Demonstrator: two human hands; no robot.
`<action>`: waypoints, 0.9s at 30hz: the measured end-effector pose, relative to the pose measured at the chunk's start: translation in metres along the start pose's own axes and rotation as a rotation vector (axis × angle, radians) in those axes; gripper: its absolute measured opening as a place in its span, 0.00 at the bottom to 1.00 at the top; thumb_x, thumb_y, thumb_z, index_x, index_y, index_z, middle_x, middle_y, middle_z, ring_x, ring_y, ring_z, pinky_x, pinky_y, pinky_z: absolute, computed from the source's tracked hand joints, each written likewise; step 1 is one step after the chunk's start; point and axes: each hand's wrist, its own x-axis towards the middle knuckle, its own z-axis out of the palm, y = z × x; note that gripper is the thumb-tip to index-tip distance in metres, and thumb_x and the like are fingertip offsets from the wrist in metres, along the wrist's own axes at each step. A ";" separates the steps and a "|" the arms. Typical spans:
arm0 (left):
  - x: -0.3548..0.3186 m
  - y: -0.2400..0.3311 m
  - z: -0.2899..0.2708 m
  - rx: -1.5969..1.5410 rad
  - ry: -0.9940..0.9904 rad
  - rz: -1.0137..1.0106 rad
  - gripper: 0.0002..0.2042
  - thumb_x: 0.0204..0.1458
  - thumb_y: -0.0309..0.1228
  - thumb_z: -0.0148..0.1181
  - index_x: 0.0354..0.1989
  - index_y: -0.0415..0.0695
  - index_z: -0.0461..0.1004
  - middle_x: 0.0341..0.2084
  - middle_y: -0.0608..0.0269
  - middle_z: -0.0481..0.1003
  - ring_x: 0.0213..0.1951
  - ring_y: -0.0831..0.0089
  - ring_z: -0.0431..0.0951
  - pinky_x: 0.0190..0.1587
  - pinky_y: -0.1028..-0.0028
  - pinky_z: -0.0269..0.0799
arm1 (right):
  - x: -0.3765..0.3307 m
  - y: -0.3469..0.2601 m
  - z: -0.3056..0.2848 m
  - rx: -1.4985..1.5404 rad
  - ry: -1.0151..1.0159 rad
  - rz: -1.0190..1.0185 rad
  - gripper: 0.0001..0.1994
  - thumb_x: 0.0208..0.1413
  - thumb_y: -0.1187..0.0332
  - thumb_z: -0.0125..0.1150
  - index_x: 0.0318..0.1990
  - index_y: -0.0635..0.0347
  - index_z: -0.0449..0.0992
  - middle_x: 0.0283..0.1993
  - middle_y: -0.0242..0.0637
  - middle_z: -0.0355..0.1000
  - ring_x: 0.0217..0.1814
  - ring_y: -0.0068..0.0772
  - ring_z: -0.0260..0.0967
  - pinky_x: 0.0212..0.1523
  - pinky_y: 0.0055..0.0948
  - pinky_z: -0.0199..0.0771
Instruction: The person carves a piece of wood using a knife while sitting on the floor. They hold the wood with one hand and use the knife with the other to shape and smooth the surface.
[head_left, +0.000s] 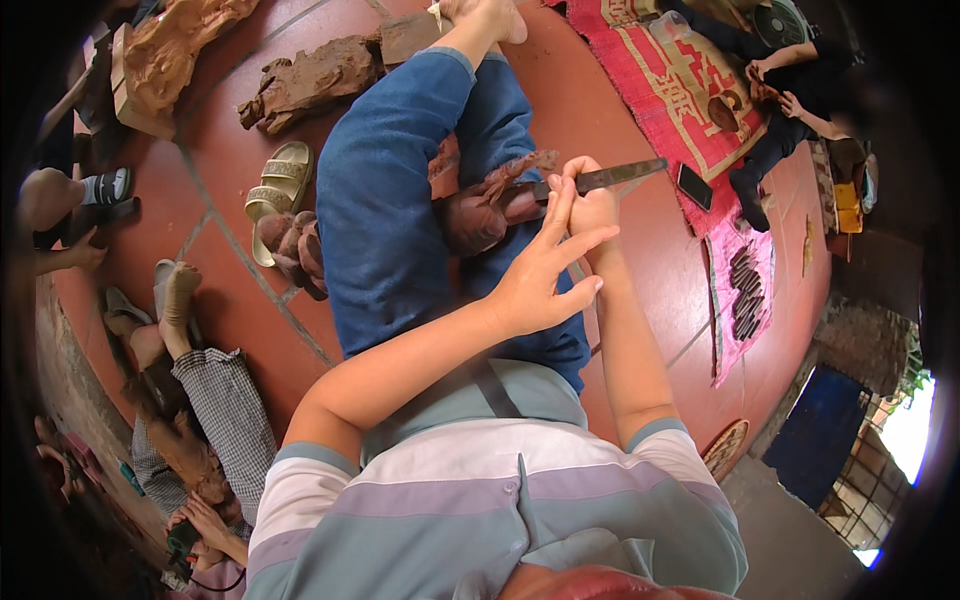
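A dark, reddish-brown carved piece of wood (478,220) lies across between my legs, partly hidden by my jeans. My right hand (597,208) is closed around a long, flat, dark metal tool, which looks like a file (630,174). One end of it rests at the carving and the other points out to the right. Over the lap, my left hand (543,280) has its fingers spread, with the longest fingertips at the file beside my right hand. Whether they touch the file or only my right hand, I cannot tell.
Sandals (280,190) and a rough wood block (315,82) lie left on the red tile floor. To the right are a red mat (690,90), a phone (694,187) and a pink cloth (727,255) bearing several dark tools. Other people sit at both sides.
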 end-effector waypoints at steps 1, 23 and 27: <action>0.002 0.004 0.000 0.011 -0.012 0.007 0.31 0.44 0.30 0.60 0.62 0.46 0.64 0.67 0.31 0.29 0.69 0.39 0.28 0.68 0.56 0.39 | -0.001 0.002 -0.002 -0.037 0.010 -0.034 0.06 0.54 0.73 0.59 0.29 0.60 0.68 0.21 0.32 0.68 0.23 0.19 0.66 0.24 0.25 0.68; -0.011 0.013 0.003 0.054 -0.266 -0.114 0.26 0.46 0.29 0.60 0.59 0.47 0.68 0.67 0.29 0.26 0.68 0.36 0.26 0.67 0.53 0.37 | -0.017 0.032 -0.009 -0.024 0.060 -0.528 0.05 0.43 0.80 0.58 0.26 0.59 0.70 0.25 0.35 0.69 0.22 0.35 0.65 0.32 0.31 0.72; -0.042 0.018 0.016 0.162 -0.129 -0.146 0.25 0.46 0.29 0.60 0.57 0.46 0.70 0.67 0.29 0.27 0.69 0.37 0.25 0.67 0.53 0.37 | -0.035 0.039 0.009 -0.196 0.009 -0.537 0.04 0.46 0.78 0.57 0.26 0.57 0.71 0.23 0.36 0.70 0.27 0.37 0.71 0.35 0.33 0.73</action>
